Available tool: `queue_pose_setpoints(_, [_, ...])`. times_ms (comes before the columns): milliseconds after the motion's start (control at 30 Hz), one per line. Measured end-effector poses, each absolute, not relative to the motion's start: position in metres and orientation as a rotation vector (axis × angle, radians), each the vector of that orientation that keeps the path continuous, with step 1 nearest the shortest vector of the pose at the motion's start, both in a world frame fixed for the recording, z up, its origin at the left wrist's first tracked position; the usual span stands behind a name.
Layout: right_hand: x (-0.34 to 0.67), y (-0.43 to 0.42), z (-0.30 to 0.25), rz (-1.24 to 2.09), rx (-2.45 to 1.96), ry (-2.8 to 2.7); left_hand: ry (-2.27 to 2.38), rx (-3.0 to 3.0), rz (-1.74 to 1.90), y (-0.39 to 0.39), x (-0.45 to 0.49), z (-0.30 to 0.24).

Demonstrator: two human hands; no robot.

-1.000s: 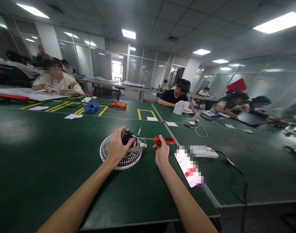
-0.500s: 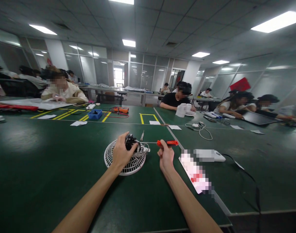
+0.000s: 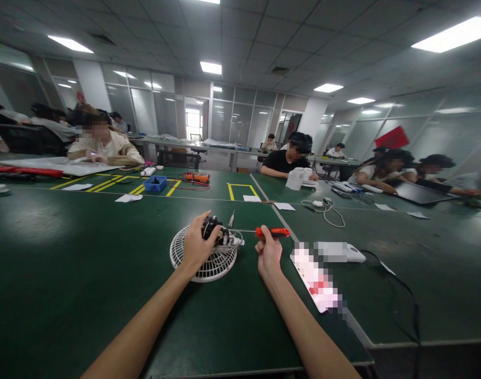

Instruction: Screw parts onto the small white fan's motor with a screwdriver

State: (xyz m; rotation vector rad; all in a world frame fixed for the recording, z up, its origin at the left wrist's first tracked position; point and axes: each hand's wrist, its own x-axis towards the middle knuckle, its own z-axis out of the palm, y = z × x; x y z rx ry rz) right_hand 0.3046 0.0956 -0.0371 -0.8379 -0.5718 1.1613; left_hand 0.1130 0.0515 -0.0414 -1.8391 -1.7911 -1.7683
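A round white fan grille (image 3: 218, 270) lies on the green table, with a black fan motor (image 3: 211, 227) and white wires (image 3: 234, 241) on top. My left hand (image 3: 199, 242) grips the motor, thumb on the near side and fingers on the far side. My right hand (image 3: 269, 250) is closed round the red and black handle of a screwdriver (image 3: 278, 232). Its shaft points left, level, to the right side of the motor; whether the tip touches a screw is too small to tell. A small, slim pen-like tool (image 3: 231, 219) lies just beyond the grille.
Right of my right hand lies a pink-white, blurred flat object (image 3: 315, 281), with a white device (image 3: 339, 252) on a black strap behind it. Farther off are a blue bin (image 3: 155, 184), an orange meter (image 3: 197, 177) and a white cable (image 3: 329, 210). Co-workers sit around the table.
My left hand has tilted the motor slightly and shifted a little on it. The right hand and screwdriver stay nearly in place.
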Motion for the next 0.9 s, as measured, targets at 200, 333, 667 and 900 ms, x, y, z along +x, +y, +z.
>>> queue_pose_setpoints(200, [0.3062,0.0951,-0.0366,1.236,-0.829,-0.565,-1.821,-1.785,-1.656,0.0549,0.1108,-0.0424])
queue_pose_setpoints(333, [0.3061,0.0925,-0.0355,1.298,-0.857,-0.559,-1.857,-1.834,-1.671,0.0531,0.1119,-0.0411])
queue_pose_setpoints(667, [0.3096,0.096,-0.0331,1.349,-0.752,-0.506,-1.855,-1.841,-1.722,0.0528,0.1132,-0.0425])
queue_pose_setpoints(900, [0.3119,0.0999,-0.0312,1.488,-0.703,-0.409,-1.869,-1.826,-1.726,0.0526,0.1123,-0.044])
